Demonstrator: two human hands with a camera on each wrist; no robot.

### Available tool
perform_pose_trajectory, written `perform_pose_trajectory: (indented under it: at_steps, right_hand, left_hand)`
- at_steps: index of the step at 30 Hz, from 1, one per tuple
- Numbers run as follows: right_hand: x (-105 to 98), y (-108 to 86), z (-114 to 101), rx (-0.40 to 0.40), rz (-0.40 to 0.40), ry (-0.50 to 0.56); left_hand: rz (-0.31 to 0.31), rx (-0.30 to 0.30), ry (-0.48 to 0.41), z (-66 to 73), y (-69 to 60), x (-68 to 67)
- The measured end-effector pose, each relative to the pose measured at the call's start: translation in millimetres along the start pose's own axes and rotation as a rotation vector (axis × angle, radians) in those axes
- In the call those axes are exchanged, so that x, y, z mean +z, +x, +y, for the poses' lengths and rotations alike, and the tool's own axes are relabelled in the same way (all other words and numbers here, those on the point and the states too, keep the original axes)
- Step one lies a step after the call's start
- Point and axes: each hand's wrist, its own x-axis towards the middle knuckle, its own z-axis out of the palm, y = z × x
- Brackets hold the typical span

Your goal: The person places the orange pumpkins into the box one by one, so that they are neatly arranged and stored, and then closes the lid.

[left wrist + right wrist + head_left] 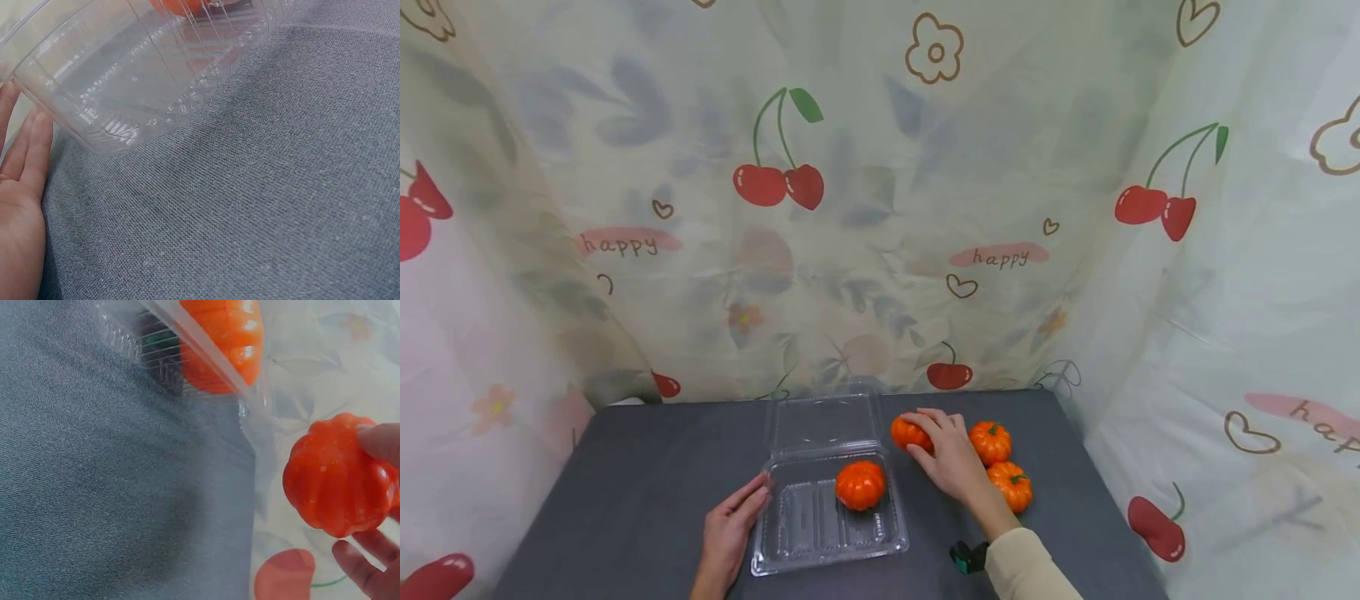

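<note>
A clear plastic clamshell box (790,560) lies with its lid (823,421) folded back on the dark table. One small orange pumpkin (861,485) sits in the right part of its base. My left hand (728,527) touches the box's left side with straight fingers, which the left wrist view also shows. To the right of the lid, my right hand (951,454) grips another small pumpkin (337,478) between thumb and fingers. It appears held above the table in the right wrist view.
Two more small pumpkins, one farther back (990,442) and one nearer (1011,487), stand right of my right hand. A black and green object (967,557) shows by the right sleeve. Printed curtains (865,250) hang behind and beside the grey table (647,500).
</note>
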Motion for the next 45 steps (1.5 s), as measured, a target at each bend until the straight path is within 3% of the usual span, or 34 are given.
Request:
perform_pose_trajectory:
  at_steps: [6, 15, 20, 37, 45]
  right_hand:
    - [-3.4, -3.0, -4.7, -0.011, -0.004, 0.018]
    - [-5.3, -5.0, -3.9, -0.17, 0.029, 0.06]
    - [-5.7, -6.8, -5.6, -0.242, 0.049, 0.105]
    - [-5.7, -15.2, -20.0, -0.274, -0.107, 0.22]
    - [1.4, -22.9, -23.8, -0.321, -0.143, 0.292]
  left_hand:
    - [-0.005, 0.008, 0.004, -0.6, 0.3, -0.2]
    - [0.023, -0.039, 0.011, 0.3, 1.6, 1.2]
    - [0.016, -0.029, 0.017, 1.3, 0.9, 2.4]
    - [0.01, -0.034, 0.01, 0.2, 1.7, 1.1]
    - [0.006, -0.021, 0.013, 1.5, 0.3, 1.4]
